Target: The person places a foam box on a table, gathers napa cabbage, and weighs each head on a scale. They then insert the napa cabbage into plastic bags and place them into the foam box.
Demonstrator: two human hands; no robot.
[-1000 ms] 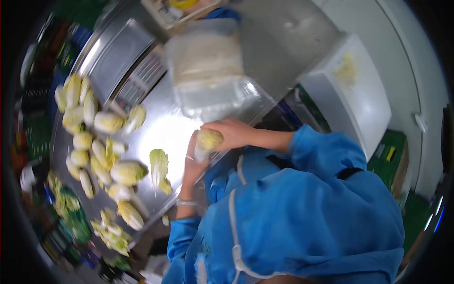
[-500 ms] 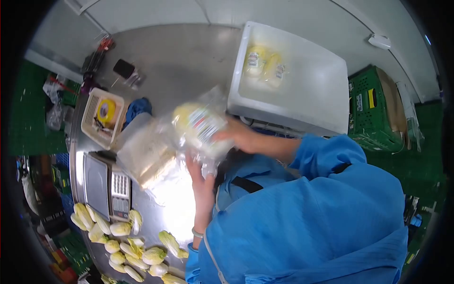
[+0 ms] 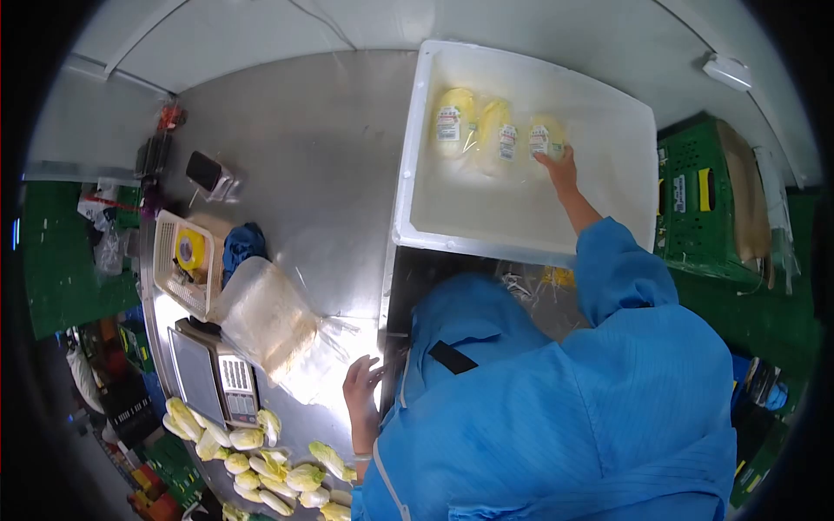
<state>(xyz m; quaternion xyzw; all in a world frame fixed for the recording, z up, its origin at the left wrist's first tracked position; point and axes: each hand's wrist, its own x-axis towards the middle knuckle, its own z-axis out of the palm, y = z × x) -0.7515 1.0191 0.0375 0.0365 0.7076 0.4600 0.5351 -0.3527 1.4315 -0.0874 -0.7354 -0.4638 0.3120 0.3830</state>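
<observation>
In the head view my right hand (image 3: 560,167) reaches into a white foam box (image 3: 521,227) and grips a bagged, labelled napa cabbage (image 3: 546,137). Two more bagged cabbages lie to its left in the box: a wide one (image 3: 455,122) and a slimmer one (image 3: 493,139). My left hand (image 3: 361,382) hovers by the table's edge, fingers apart and slightly curled, holding nothing. Beside it lies a stack of clear plastic bags (image 3: 276,321). Loose small cabbages (image 3: 304,477) are piled at the near end of the steel table (image 3: 339,139).
A scale (image 3: 198,369) stands on the table's left side. Behind it are a basket (image 3: 163,252) holding yellow tape (image 3: 189,249), a blue cloth (image 3: 243,247) and a phone-like dark object (image 3: 204,171). Right of the box sits a green crate (image 3: 695,208).
My right hand has carried the bagged cabbage from over the table into the right part of the foam box. My left hand has let go of it and dropped back toward the table edge.
</observation>
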